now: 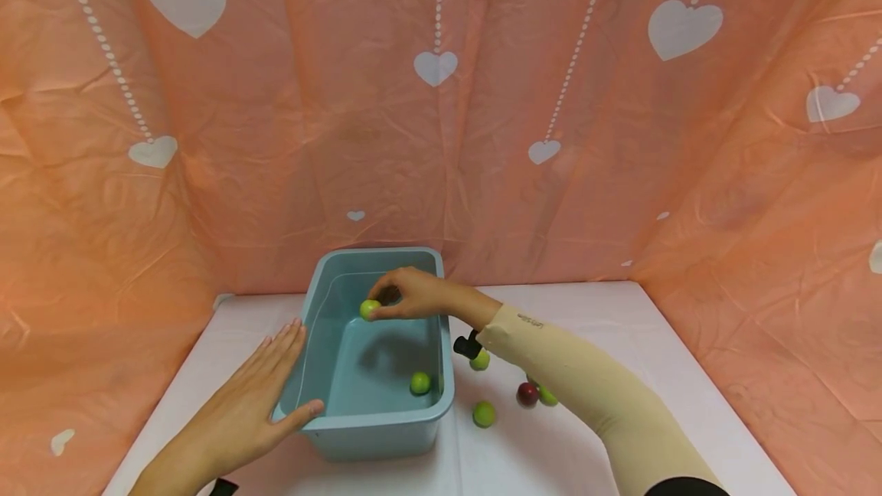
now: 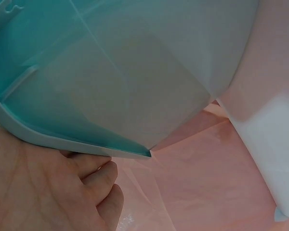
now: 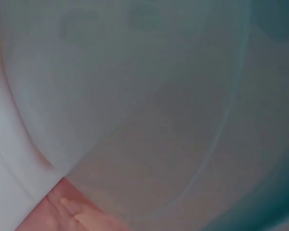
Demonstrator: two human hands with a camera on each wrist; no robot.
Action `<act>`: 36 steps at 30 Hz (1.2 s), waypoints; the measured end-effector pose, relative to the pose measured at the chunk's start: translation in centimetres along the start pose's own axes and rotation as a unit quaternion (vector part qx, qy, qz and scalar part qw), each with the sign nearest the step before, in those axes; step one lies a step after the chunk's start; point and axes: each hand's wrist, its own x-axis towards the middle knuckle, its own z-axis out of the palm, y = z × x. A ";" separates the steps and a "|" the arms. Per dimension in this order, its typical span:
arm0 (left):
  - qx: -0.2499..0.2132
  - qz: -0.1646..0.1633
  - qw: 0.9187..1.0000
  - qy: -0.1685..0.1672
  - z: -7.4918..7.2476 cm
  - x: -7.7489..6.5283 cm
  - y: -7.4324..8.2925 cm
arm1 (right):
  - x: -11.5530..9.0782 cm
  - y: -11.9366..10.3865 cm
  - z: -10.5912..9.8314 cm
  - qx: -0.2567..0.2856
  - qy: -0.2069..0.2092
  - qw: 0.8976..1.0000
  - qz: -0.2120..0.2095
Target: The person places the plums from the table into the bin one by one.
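Observation:
A blue-grey plastic basin [image 1: 375, 421] stands on the white-covered table. My right hand [image 1: 406, 293] reaches over its right rim and pinches a small round green fruit [image 1: 370, 309] between thumb and fingertips, above the basin floor. Another green fruit [image 1: 420, 383] lies inside, near the front right corner. With fingers extended, my left hand [image 1: 251, 396] rests against the left rim, its thumb over the front left corner. Up close in the left wrist view, the left fingers [image 2: 98, 180] lie along the outside of the basin rim [image 2: 53, 139]. The right wrist view is dim and blurred, mostly basin wall [image 3: 149, 120].
Right of the basin, a green fruit [image 1: 484, 414], another green fruit [image 1: 480, 360] and a dark red fruit [image 1: 527, 394] lie on the table [image 1: 586, 458]. More green fruit [image 1: 547, 396] is partly hidden under the right sleeve [image 1: 586, 366]. A pink heart-patterned sheet [image 1: 372, 136] encloses the table's back and sides.

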 end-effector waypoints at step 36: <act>0.002 0.007 1.000 0.014 0.1 -0.2 -0.1 | 2.0 -0.4 2.5 -0.026 -0.091 0.995 0.004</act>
